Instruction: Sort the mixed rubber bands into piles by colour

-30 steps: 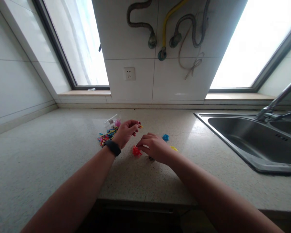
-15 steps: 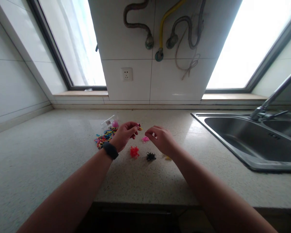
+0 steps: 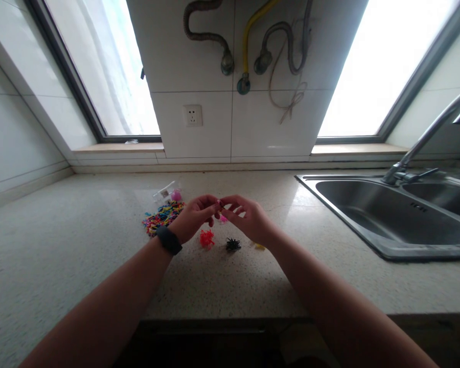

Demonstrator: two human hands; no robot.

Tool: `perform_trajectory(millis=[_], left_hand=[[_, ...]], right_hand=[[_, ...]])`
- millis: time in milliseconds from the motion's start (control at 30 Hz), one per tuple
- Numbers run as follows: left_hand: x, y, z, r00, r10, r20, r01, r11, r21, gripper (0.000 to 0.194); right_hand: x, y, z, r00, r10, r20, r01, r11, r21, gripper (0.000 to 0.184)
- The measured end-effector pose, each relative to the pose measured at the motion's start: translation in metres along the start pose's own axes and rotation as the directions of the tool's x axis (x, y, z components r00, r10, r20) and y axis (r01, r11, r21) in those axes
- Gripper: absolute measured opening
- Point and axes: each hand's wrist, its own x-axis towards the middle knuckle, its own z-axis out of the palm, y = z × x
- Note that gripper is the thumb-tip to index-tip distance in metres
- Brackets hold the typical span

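My left hand (image 3: 194, 217), with a dark band on the wrist, is closed in a pinch on small coloured rubber bands above the counter. Meeting it fingertip to fingertip, my right hand (image 3: 249, 217) pinches at the same bands; their exact number is hidden. Beside my left hand spreads a mixed pile of coloured rubber bands (image 3: 159, 220). Below the hands lie a red bunch (image 3: 206, 238) and a black bunch (image 3: 233, 245) of bands. A pink bunch (image 3: 223, 220) shows partly behind my fingers, and some yellow bands (image 3: 259, 246) sit by my right wrist.
A clear plastic bag (image 3: 163, 192) with a pink piece (image 3: 176, 194) lies behind the mixed pile. To the right is a steel sink (image 3: 352, 240) with a faucet (image 3: 425, 148). Pipes and a socket (image 3: 192, 115) are on the tiled wall behind the counter (image 3: 199, 291).
My right hand has moved left, so its fingertips now meet those of my left hand at the bands. The whole view has shifted slightly.
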Motion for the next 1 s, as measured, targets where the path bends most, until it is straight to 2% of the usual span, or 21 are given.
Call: perform_trajectory(millis=[100, 233, 433, 800, 1000], left_hand=[[0.0, 0.0, 0.0, 1.0, 0.007, -0.009, -0.007, 1.0, -0.007, 0.02], [0.001, -0.002, -0.001, 0.999, 0.008, -0.034, -0.008, 1.0, -0.013, 0.021], [0.001, -0.003, -0.001, 0.999, 0.029, -0.032, -0.027, 0.998, 0.051, 0.019], [0.002, -0.004, 0.0, 0.996, 0.076, -0.046, -0.069, 0.99, 0.127, 0.017], [0.002, -0.004, 0.001, 0.996, 0.076, -0.035, -0.07, 0.986, 0.149, 0.018]], right_hand=[[0.0, -0.004, -0.001, 0.999, -0.022, -0.036, 0.024, 0.999, 0.042, 0.022], [0.001, -0.005, -0.001, 0.998, 0.006, -0.061, 0.0, 0.996, 0.093, 0.019], [0.003, 0.005, -0.001, 0.995, 0.005, -0.102, 0.004, 0.997, 0.08, 0.013], [0.001, 0.011, 0.001, 0.988, 0.153, -0.031, -0.146, 0.976, 0.161, 0.026], [0.001, 0.011, 0.002, 0.982, 0.187, -0.031, -0.174, 0.954, 0.244, 0.023]])
